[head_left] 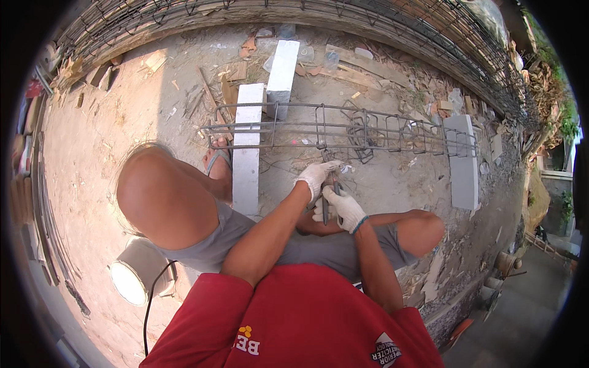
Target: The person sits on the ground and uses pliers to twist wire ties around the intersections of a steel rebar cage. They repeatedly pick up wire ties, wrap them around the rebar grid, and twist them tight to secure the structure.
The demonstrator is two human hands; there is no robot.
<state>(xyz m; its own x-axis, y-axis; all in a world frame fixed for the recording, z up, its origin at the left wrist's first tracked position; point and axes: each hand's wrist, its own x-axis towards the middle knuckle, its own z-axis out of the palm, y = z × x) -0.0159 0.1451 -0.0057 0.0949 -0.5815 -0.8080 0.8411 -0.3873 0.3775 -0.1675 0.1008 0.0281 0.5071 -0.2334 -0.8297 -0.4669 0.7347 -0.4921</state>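
Dusty concrete yard, rubble behind. Left gloved hand point(316, 175) pinches joint on long grey steel rebar cage point(343, 132); right gloved hand point(345, 208), just below, fist closed round dark metal tying tool point(325, 211). Tying step; next likely needs twist at joint.

Rebar cage point(343, 132): dull grey steel, ribbed. Concrete blocks point(247, 147) beneath the cage: matt, pale, rough. Both hands beside the cage wear white knitted cloth gloves point(345, 207). Ground point(123, 122): rough, dusty concrete.

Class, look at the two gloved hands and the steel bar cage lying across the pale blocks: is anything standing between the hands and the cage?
Nothing visible does. The left hand reaches up to the near side of the cage, seemingly touching it; the right hand, just below, grips a dark tool. Only bare ground lies beneath.
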